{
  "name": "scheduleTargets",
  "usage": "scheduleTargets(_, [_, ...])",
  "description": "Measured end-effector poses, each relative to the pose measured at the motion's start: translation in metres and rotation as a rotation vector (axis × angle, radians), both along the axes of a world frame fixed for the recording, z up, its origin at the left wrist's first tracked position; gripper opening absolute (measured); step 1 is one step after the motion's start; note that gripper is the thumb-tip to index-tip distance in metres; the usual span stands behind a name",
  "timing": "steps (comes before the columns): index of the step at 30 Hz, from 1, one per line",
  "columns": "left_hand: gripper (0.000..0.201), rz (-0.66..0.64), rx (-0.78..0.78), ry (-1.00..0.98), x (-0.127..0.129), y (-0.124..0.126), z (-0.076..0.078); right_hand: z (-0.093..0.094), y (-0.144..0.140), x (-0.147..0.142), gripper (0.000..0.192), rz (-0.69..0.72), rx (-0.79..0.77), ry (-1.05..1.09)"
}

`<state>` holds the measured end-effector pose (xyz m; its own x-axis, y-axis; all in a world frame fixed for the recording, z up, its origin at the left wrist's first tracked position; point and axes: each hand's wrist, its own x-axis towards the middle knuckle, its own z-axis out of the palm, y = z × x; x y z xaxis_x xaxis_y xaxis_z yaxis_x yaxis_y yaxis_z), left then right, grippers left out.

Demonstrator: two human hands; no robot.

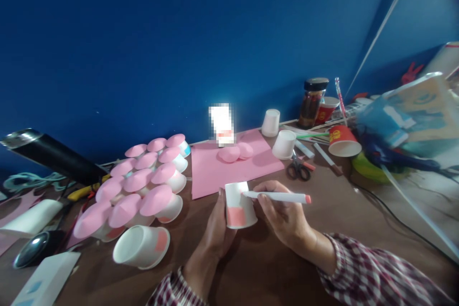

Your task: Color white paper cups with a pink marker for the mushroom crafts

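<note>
My left hand (217, 227) is wrapped round the side of a white paper cup (239, 217), which has a coral-pink coloured patch near its rim. The cup is upside down, rim towards me. My right hand (285, 213) grips a white marker (283, 197) with a coral end, its tip at the cup's side. Just beyond lies a pink paper sheet (208, 177) with two pink paper cones (229, 153) on it. To the left, another white cup (138, 248) with a coral patch lies on its side.
Several cups topped with pink cones (138, 179) stand at left. Beyond my right hand are scissors (298, 170), two upturned white cups (284, 144), markers (327, 157), a red cup (343, 141) and a dark jar (312, 103). A black tumbler (53, 155) leans at far left.
</note>
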<state>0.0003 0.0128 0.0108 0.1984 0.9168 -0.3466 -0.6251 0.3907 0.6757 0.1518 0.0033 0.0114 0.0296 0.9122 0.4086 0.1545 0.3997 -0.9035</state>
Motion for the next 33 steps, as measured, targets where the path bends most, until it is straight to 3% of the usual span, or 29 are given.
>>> scheduleTargets(12, [0.050,-0.057,0.019,-0.031,-0.0008,-0.0026,0.0038,0.0098,0.0010,-0.0016,0.010,-0.003,-0.006,0.097])
scheduleTargets(20, [0.048,-0.055,0.028,-0.036,-0.0011,-0.0010,0.0002,0.0016,0.0028,0.0004,0.007,-0.006,0.021,0.018])
scheduleTargets(25, [0.047,-0.022,0.004,-0.031,-0.0018,0.0002,0.0001,0.0045,0.0013,-0.0005,0.013,0.033,-0.053,0.036])
scheduleTargets(33, [0.046,0.003,0.002,-0.020,-0.0007,-0.0002,-0.0013,0.0043,-0.0018,-0.0024,0.010,0.026,-0.024,0.012])
